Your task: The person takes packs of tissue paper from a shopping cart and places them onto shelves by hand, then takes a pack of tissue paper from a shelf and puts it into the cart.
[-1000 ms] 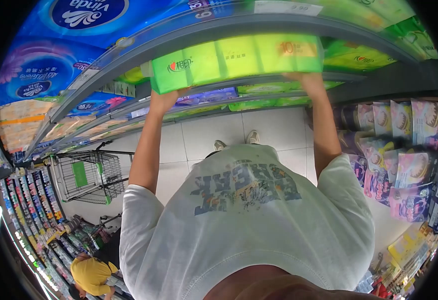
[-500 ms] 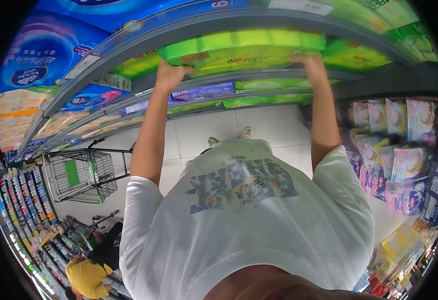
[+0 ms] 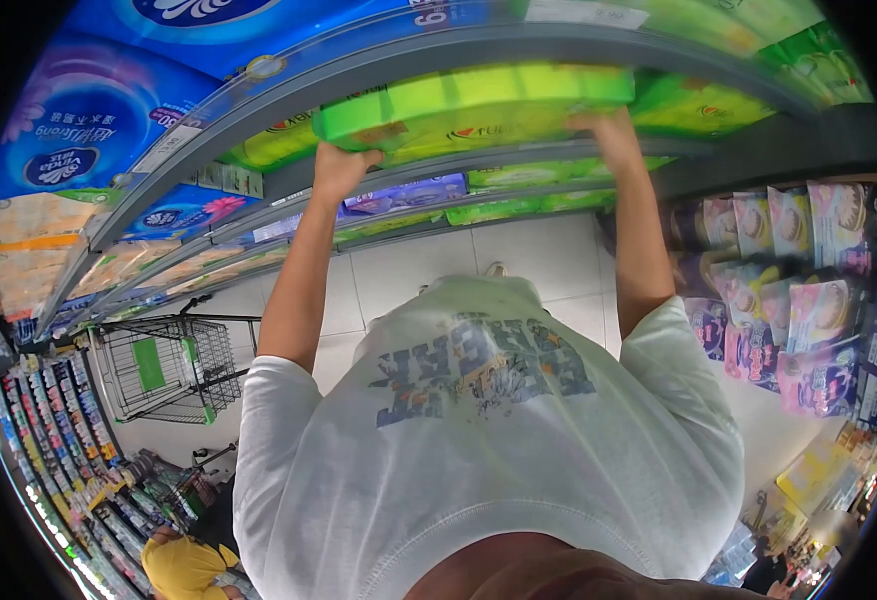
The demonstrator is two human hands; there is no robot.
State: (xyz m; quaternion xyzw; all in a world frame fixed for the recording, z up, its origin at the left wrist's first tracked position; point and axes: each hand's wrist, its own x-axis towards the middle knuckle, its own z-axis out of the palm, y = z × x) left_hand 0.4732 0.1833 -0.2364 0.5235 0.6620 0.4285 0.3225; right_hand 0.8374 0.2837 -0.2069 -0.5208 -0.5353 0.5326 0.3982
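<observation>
A long green and yellow pack of tissues point(image 3: 469, 112) lies level with the shelf, gripped between my two hands. My left hand point(image 3: 343, 172) holds its left end from below, thumb along the near face. At the right end, my right hand point(image 3: 604, 130) is slightly blurred, with its fingers around the pack's edge. Both arms are stretched forward. Similar green packs point(image 3: 714, 112) sit on the shelf beside the held one.
A grey shelf edge point(image 3: 459, 45) curves above the pack. Blue tissue packs point(image 3: 89, 130) fill the left shelves. An unattended shopping cart point(image 3: 164, 365) stands to the left on the tiled floor point(image 3: 409, 265). A person in yellow point(image 3: 184, 565) is behind it. Pink and purple bags point(image 3: 809, 310) hang at right.
The pack has shifted a little to the left in view, still in both hands. My right hand has moved slightly left with it. The person in yellow has shifted lower in view.
</observation>
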